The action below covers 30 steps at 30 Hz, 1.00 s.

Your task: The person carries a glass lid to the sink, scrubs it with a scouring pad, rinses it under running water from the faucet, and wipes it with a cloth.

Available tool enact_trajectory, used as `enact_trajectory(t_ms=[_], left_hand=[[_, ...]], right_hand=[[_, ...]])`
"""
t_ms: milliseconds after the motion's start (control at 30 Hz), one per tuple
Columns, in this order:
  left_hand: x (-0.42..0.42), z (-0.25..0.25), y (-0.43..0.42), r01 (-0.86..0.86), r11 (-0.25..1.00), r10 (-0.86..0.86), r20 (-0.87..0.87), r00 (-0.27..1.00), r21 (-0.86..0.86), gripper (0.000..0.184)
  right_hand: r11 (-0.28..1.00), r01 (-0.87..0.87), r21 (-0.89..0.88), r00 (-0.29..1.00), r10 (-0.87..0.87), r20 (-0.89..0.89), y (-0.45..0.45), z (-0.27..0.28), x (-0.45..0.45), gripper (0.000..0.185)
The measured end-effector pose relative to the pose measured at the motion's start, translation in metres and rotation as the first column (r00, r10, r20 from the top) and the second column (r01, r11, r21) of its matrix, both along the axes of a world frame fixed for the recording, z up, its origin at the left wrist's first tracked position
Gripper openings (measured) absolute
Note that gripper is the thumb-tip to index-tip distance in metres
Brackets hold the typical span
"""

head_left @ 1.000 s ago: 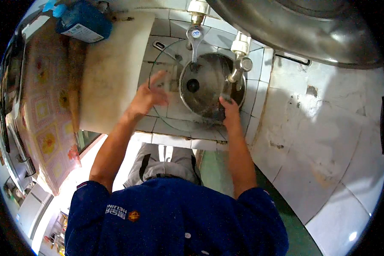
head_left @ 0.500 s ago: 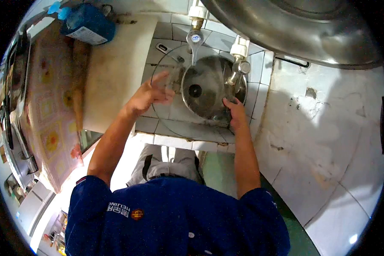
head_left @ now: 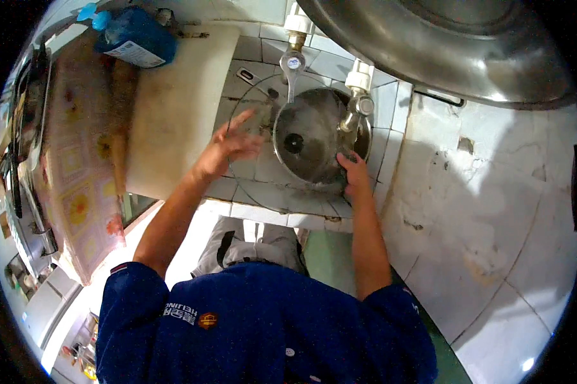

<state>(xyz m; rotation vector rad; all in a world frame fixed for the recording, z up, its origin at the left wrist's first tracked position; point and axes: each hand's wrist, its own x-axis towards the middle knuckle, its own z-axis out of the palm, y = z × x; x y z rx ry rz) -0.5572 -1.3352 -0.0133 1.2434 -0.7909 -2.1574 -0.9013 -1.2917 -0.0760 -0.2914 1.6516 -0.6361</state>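
Observation:
A large, clear, round glass plate [head_left: 263, 182] lies over the left part of a round metal sink [head_left: 365, 137] and the grey tiles beside it. The drain shows through the glass. My right hand [head_left: 354, 174] grips the plate's right side, thumb on top; its other fingers are partly hidden. My left hand [head_left: 231, 147] is at the left rim with its fingers spread over the glass. Whether they press on it I cannot tell. Above the sink stand two taps, one with a lever handle [head_left: 293, 63] and one with a short metal spout [head_left: 352, 116].
A pale board [head_left: 179, 115] covers the counter on the left, with a blue bottle [head_left: 138, 40] at its back. Farther left hangs a flowered cloth [head_left: 77, 173]. A big metal basin [head_left: 468, 70] juts in at upper right, beside a stained tiled wall [head_left: 474, 224].
My left hand has shifted slightly, its fingers still spread. The glass plate and my right hand stay almost where they were. The view has moved a little.

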Motion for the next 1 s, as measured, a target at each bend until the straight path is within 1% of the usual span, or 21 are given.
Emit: enact_trajectory(t_ms=[67,100,133,200,233,267,333,400,467,500,600,667,733,767,800,833,867,900,933,967,1000], left_hand=[[-0.016,-0.001,0.035,-0.374,0.927,0.371,-0.112,0.922,-0.007,0.085],[-0.03,0.003,0.048,-0.398,0.917,0.397,-0.04,0.917,-0.03,0.085],[-0.029,0.001,0.049,-0.399,0.917,0.397,-0.041,0.917,-0.028,0.085],[-0.02,-0.004,0.05,-0.176,0.983,0.178,0.049,0.983,-0.054,0.084],[-0.012,-0.001,0.043,-0.087,0.995,0.088,0.025,0.996,-0.054,0.082],[-0.001,-0.009,0.03,-0.09,0.995,0.092,0.025,0.995,-0.048,0.082],[0.013,-0.021,0.006,0.117,0.992,-0.121,-0.082,0.989,-0.05,0.079],[0.007,-0.018,0.008,0.04,0.998,-0.042,-0.06,0.997,-0.039,0.077],[0.002,-0.008,0.019,-0.125,0.992,0.125,-0.001,0.992,-0.007,0.074],[-0.003,-0.017,0.037,-0.226,0.967,0.216,-0.099,0.971,-0.114,0.073],[-0.033,0.007,0.069,-0.302,0.951,0.303,-0.001,0.953,-0.069,0.077],[-0.017,-0.005,0.057,-0.272,0.962,0.271,-0.024,0.962,-0.018,0.082],[0.004,-0.016,0.031,0.015,0.998,-0.018,-0.038,0.999,-0.065,0.081],[0.005,-0.005,0.019,0.047,0.991,-0.047,0.005,0.999,-0.123,0.078],[0.003,-0.007,0.018,0.046,0.992,-0.046,0.001,0.999,-0.118,0.078],[0.003,-0.007,0.014,-0.024,0.994,0.02,-0.041,0.999,-0.105,0.077],[0.003,-0.006,0.009,-0.094,0.991,0.086,-0.082,0.993,-0.092,0.077],[-0.005,-0.012,0.023,-0.272,0.961,0.263,-0.145,0.954,-0.051,0.075],[-0.015,-0.01,0.039,-0.273,0.96,0.262,-0.14,0.955,-0.059,0.075],[-0.026,-0.007,0.056,-0.301,0.95,0.293,-0.093,0.952,-0.085,0.078],[-0.031,-0.01,0.065,-0.33,0.937,0.327,-0.049,0.944,-0.111,0.081]], right_hand=[[0.972,0.231,-0.044,0.966,-0.223,0.128,0.017,-0.001,0.009,0.059],[0.971,0.235,-0.044,0.965,-0.227,0.13,0.023,-0.003,0.016,0.059],[0.963,0.26,-0.071,0.963,-0.254,0.088,0.028,-0.006,0.022,0.054],[0.956,0.277,-0.099,0.961,-0.275,0.039,0.029,-0.008,0.017,0.049],[0.973,0.217,-0.074,0.975,-0.212,0.07,0.023,-0.008,0.008,0.056],[0.987,0.157,-0.044,0.983,-0.152,0.102,0.021,-0.01,0.002,0.063],[0.992,0.117,-0.037,0.989,-0.113,0.095,0.005,-0.006,-0.003,0.061],[0.995,0.083,-0.057,0.993,-0.078,0.089,-0.006,0.009,-0.001,0.059],[0.971,0.236,-0.03,0.966,-0.231,0.115,0.002,0.028,0.016,0.057],[0.971,0.235,-0.03,0.966,-0.23,0.119,0.007,0.034,0.024,0.057],[0.944,0.33,-0.021,0.94,-0.327,0.098,0.02,0.027,0.023,0.046],[0.986,0.163,-0.037,0.977,-0.156,0.145,0.031,-0.011,0.0,0.049],[0.987,0.16,-0.019,0.981,-0.156,0.113,0.006,0.019,0.005,0.046],[0.987,0.16,-0.003,0.984,-0.159,0.081,0.0,0.031,0.005,0.043],[0.987,0.159,0.002,0.984,-0.159,0.077,0.011,0.017,-0.003,0.043],[0.981,-0.008,-0.193,0.997,0.022,0.071,0.025,-0.007,-0.012,0.041],[0.952,-0.098,-0.29,0.991,0.119,0.056,0.027,-0.008,-0.009,0.04],[0.905,-0.175,-0.387,0.978,0.204,0.033,0.029,-0.009,-0.007,0.039],[0.967,0.078,-0.244,0.986,-0.039,0.161,0.027,0.01,0.014,0.037],[0.945,0.321,-0.063,0.923,-0.297,0.244,0.029,0.022,0.027,0.036],[0.945,0.322,-0.063,0.922,-0.298,0.245,0.035,0.013,0.025,0.036]])
